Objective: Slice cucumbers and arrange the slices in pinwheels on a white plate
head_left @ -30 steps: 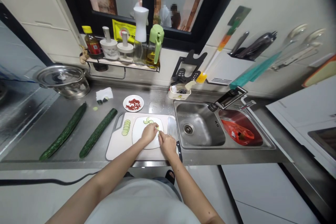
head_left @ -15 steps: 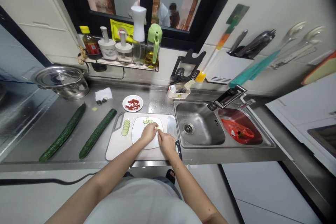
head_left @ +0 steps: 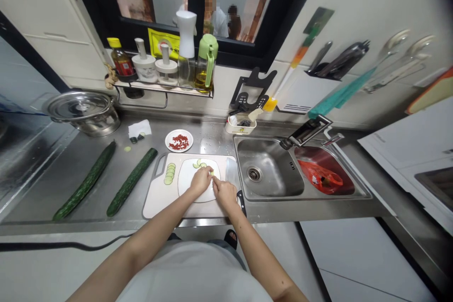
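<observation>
On the table (head_left: 88,151), cutting board (head_left: 159,200) sits left of the sink, square white plate (head_left: 187,181) on it. Both hands are over the plate, fingertips close together near its right side. Left hand (head_left: 201,179): fingers bent inward, palm down. Right hand (head_left: 225,193): fingers curled, thumb side toward the left hand. Pale green piece (head_left: 212,173) shows at the fingertips, between the hands. Too small to tell which hand grips it, or how tightly either is closed.

Thin green-edged slices (head_left: 199,163) lie in a curve along the far side of the plate. Overlapping row of cucumber slices (head_left: 170,173) on the board, left of the plate. Knife (head_left: 242,203) at the board's right edge, black handle toward the person, blade partly hidden by the right hand and forearm.

Left of the board: two whole cucumbers, both slanted. Nearer one (head_left: 132,181) is just beside the board; the other (head_left: 85,181) is further left. Behind them, white paper (head_left: 139,128) with dark green end pieces (head_left: 137,138) at its near edge. Small round plate (head_left: 179,133) of red bits (head_left: 180,142) stands behind the board. Lidded steel pot (head_left: 95,120) at far left.

Right side: double sink (head_left: 269,165), red bag (head_left: 320,178) in the right basin. Wall rack (head_left: 170,87) behind carries bottles and jars, upright.
</observation>
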The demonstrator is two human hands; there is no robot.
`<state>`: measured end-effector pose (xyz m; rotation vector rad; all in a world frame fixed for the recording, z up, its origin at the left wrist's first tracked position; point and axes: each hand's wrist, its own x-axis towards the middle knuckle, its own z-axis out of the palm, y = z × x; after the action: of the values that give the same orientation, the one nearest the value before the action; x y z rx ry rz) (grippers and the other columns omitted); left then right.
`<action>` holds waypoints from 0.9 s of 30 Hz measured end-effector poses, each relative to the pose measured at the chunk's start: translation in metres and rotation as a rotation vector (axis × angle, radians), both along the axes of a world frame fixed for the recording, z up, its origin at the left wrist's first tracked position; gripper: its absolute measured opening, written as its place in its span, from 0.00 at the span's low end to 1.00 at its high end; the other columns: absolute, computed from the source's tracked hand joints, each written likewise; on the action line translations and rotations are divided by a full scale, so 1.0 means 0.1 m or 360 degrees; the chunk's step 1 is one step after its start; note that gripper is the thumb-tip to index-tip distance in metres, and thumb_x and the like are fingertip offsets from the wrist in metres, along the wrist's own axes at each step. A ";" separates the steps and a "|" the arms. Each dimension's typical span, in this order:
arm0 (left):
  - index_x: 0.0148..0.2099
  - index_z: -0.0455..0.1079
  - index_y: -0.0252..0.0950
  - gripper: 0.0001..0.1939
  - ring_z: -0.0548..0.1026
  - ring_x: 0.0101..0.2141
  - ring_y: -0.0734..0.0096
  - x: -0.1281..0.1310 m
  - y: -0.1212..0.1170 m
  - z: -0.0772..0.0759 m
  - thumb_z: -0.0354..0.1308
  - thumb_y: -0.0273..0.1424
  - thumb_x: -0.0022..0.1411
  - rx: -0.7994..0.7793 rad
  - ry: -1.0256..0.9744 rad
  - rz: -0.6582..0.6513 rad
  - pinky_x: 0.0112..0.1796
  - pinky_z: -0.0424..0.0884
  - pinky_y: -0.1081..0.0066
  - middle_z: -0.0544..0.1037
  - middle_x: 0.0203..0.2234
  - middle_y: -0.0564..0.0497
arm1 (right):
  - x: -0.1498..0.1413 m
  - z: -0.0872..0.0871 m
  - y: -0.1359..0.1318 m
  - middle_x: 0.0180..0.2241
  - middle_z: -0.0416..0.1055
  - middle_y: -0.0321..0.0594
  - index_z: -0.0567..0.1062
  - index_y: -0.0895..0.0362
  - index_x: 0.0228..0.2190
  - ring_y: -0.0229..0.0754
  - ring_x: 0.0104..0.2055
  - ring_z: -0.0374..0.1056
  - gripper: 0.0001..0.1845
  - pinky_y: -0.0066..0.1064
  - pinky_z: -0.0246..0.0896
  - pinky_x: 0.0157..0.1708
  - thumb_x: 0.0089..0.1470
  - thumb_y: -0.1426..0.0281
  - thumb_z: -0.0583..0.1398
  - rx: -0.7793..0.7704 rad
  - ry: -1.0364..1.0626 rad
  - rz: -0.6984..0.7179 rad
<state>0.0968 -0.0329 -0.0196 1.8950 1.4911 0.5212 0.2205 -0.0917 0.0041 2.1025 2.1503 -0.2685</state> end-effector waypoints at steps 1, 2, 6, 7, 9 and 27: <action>0.46 0.72 0.35 0.14 0.74 0.40 0.67 0.00 0.00 0.00 0.53 0.23 0.59 -0.0003 0.0004 -0.0001 0.45 0.67 0.69 0.77 0.36 0.47 | 0.00 0.00 0.00 0.36 0.78 0.43 0.68 0.45 0.56 0.41 0.36 0.73 0.22 0.27 0.55 0.33 0.64 0.63 0.46 0.0002 -0.0001 -0.0006; 0.46 0.72 0.36 0.14 0.74 0.39 0.67 0.00 0.00 0.01 0.53 0.23 0.59 -0.0006 0.0010 -0.0001 0.45 0.67 0.69 0.77 0.36 0.47 | 0.00 -0.01 0.00 0.36 0.78 0.43 0.68 0.45 0.56 0.41 0.36 0.73 0.22 0.27 0.55 0.33 0.64 0.63 0.46 0.0006 -0.0002 -0.0013; 0.46 0.72 0.36 0.14 0.74 0.40 0.67 0.00 0.00 0.02 0.53 0.23 0.59 -0.0020 0.0030 -0.0007 0.45 0.67 0.69 0.77 0.36 0.48 | 0.00 -0.02 0.00 0.36 0.78 0.42 0.68 0.44 0.56 0.42 0.36 0.73 0.22 0.27 0.56 0.34 0.64 0.62 0.46 0.0012 0.0004 -0.0019; 0.47 0.72 0.36 0.14 0.74 0.40 0.67 0.00 0.00 0.03 0.52 0.23 0.59 -0.0020 0.0030 -0.0008 0.45 0.67 0.69 0.77 0.36 0.48 | 0.01 -0.02 0.00 0.36 0.78 0.42 0.68 0.43 0.56 0.42 0.36 0.73 0.22 0.27 0.56 0.34 0.64 0.63 0.46 0.0011 0.0008 -0.0017; 0.47 0.72 0.36 0.14 0.74 0.41 0.67 0.00 0.00 0.04 0.52 0.23 0.59 -0.0025 0.0027 -0.0006 0.46 0.67 0.69 0.77 0.36 0.47 | 0.01 -0.03 0.00 0.36 0.78 0.42 0.68 0.43 0.55 0.41 0.36 0.73 0.22 0.27 0.56 0.34 0.64 0.63 0.46 0.0011 0.0010 -0.0019; 0.47 0.72 0.35 0.14 0.74 0.41 0.67 0.02 0.00 0.11 0.52 0.23 0.59 -0.0084 0.0097 0.0009 0.45 0.66 0.70 0.77 0.36 0.47 | 0.01 -0.01 0.00 0.34 0.78 0.44 0.70 0.46 0.55 0.39 0.35 0.73 0.21 0.25 0.56 0.33 0.63 0.64 0.48 0.0016 0.0051 -0.0025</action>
<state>0.0990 -0.0331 -0.0088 1.8813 1.5347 0.4264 0.2211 -0.0917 0.0035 2.1360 2.1577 -0.2951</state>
